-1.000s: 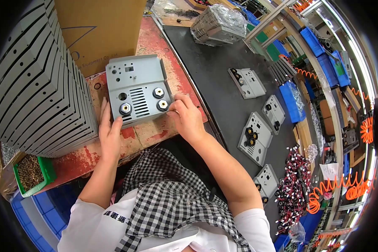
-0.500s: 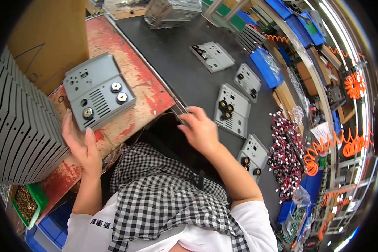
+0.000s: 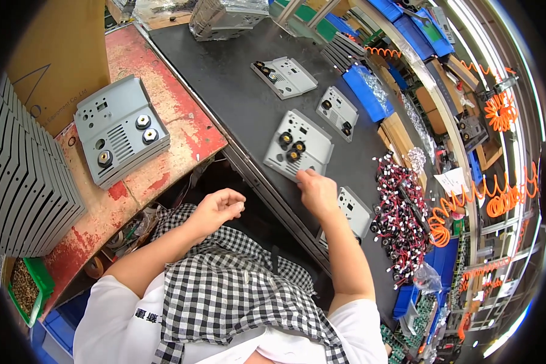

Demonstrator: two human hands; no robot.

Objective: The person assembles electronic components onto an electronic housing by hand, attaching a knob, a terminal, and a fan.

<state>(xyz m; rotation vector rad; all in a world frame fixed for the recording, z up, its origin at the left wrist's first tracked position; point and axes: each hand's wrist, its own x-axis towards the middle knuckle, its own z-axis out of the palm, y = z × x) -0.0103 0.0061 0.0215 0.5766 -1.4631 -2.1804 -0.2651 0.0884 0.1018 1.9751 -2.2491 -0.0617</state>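
Note:
A grey metal panel (image 3: 306, 141) with round black-and-brass fittings rests on the black bench, one corner lifted or tilted slightly toward me. My right hand (image 3: 319, 193) pinches its near edge between thumb and fingers. My left hand (image 3: 215, 211) hovers over the gap between the two tables, fingers loosely curled and thumb apart, with nothing seen in it. On the red worn table to the left lies another grey panel (image 3: 120, 134), apparently on top of others, with silver hex fittings. Next to it stands a tall stack of grey panels (image 3: 27, 176).
More fitted panels lie on the bench: one far (image 3: 291, 76), one right (image 3: 338, 112), one near (image 3: 355, 212). A heap of red-and-black wired parts (image 3: 400, 224) borders the right side. A blue bin (image 3: 370, 94) stands behind. A green tray (image 3: 41, 288) sits at lower left.
My right hand has moved from the bench edge to the fitted panel, which has shifted a little left. My left hand has left the panel on the red table and moved right.

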